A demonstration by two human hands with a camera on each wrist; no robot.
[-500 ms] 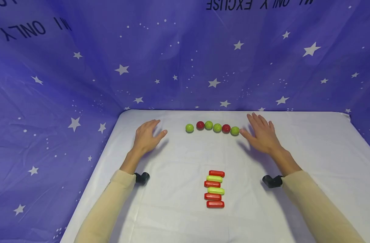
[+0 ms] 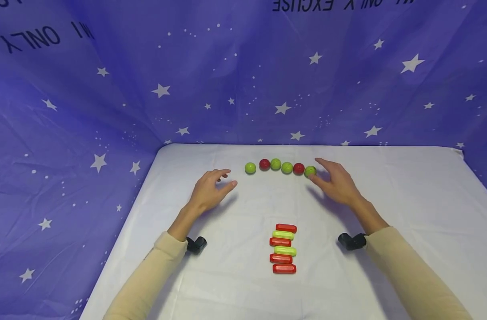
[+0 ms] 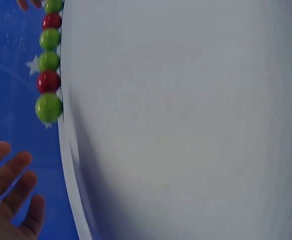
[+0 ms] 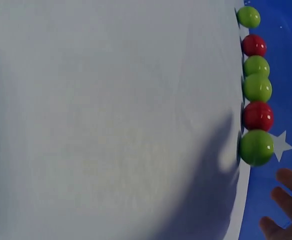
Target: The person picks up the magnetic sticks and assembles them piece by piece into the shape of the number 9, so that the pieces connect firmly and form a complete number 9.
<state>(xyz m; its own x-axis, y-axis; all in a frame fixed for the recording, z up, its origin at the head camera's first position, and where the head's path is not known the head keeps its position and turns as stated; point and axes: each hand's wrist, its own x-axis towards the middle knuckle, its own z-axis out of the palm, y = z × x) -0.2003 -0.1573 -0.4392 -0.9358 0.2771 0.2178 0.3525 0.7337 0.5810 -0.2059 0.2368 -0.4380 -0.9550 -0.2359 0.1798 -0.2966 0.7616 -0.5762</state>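
Balls [image 2: 287, 167] in the same row, hands [image 2: 209, 191] closer together than before.

Cloth [image 2: 227, 284], white: is being softly lit. Shadow [image 4: 203, 192], blurred: is being cast at five o'clock, right-wrist view.

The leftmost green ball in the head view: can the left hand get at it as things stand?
Likely yes: the left hand appears to hold nothing, and only bare white cloth shows between it and the leftmost green ball. The nearest red ball lies beyond, with a gap.
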